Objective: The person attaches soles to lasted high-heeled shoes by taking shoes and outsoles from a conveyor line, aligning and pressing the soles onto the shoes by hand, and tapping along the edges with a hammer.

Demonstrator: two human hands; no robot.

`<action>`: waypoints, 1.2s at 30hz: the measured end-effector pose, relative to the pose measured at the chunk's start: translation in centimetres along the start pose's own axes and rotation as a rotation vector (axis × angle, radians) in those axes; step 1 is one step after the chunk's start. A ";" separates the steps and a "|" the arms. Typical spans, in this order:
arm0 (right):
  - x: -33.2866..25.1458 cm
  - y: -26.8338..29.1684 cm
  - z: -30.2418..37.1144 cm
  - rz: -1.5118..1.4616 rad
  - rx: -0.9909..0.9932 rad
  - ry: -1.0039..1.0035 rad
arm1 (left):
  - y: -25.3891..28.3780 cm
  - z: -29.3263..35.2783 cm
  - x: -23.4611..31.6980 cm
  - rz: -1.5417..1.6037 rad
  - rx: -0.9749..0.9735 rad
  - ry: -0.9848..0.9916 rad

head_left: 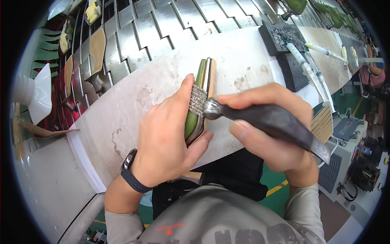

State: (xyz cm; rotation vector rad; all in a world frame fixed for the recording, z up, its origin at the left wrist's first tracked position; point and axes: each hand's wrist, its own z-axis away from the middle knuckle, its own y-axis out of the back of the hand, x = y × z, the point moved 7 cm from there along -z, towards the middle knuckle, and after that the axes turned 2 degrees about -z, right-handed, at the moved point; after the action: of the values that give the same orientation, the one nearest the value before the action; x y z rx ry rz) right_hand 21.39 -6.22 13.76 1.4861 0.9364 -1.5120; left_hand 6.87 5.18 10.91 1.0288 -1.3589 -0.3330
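Because the green shoe (191, 125) already carries its glittering strap (198, 100) across the upper, the work appears to be past placing the band and into pressing or tapping down its end, though this is only a judgement. The shoe lies on the white tabletop (134, 105), between the far edge along the metal slats (178, 18) and the near edge by the person's body, with its tan layer (213, 73) turned rightward. The left hand's (164, 132) grip is closed around the shoe's near part; the right hand's (276, 126) grip is wrapped about the dark handle of a hammer (270, 118), whose rounded metal head sits against the strap's right end. Whether that end is firmly fixed cannot be told, so some fastening or smoothing may remain.

The hammer head hides the join, the left palm and fingers cover much of the shoe's near end, and the right fingers look slightly blurred. Past the tabletop's far edge, another green shoe (297, 7) is cut off at the top, and dim shapes toward the right rim are hard to identify.
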 end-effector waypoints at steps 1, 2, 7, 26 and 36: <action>0.2 0.1 -0.7 -0.011 -0.015 -0.001 | 0.0 0.0 0.0 0.002 0.005 -0.016; 0.4 0.3 -1.4 -0.023 -0.031 -0.001 | 0.1 -0.1 0.1 0.004 0.006 -0.015; 0.3 1.7 -6.1 0.115 0.035 0.144 | 0.4 0.1 0.4 -0.013 -0.033 -0.016; -1.4 -7.1 5.3 0.572 0.046 0.617 | 0.6 1.3 0.0 0.009 0.111 -0.086; -1.0 -4.5 5.6 0.358 0.170 0.600 | 1.9 4.6 -3.9 0.087 0.024 -0.100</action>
State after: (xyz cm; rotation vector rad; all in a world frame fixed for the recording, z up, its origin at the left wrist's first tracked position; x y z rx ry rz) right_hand 15.01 -9.49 14.78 2.1622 0.8182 -0.9134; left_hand 1.12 7.15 9.27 0.9806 -1.4960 -0.3074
